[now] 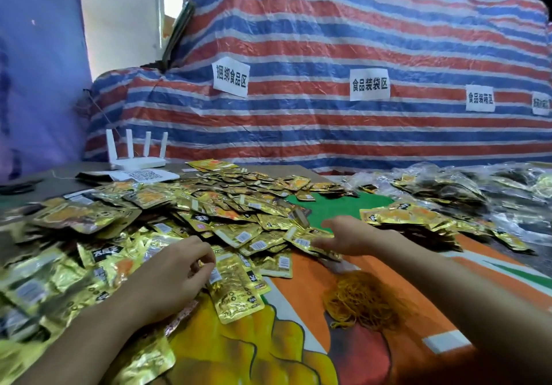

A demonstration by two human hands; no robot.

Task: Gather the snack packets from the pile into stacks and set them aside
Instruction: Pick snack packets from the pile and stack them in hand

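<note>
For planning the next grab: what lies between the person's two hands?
In the head view, overlapping gold foil snack packets lie between the left hand and the right hand, on an orange printed mat.

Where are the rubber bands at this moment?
Head view, lower right of centre: the rubber bands lie heaped on the orange mat, just nearer the person than the right hand.

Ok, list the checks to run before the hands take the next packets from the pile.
Left hand grips a packet: ok, fingers curl at its top edge.
Right hand free to gather: ok, open, fingers at the pile edge.
Packets aligned for stacking: not ok, they lie jumbled.
Room to set a stack aside: ok, green mat shows beyond the right hand.
Rubber bands within reach: ok, heaped beside the right forearm.
Packets in the left grip, how many: cannot tell.
</note>
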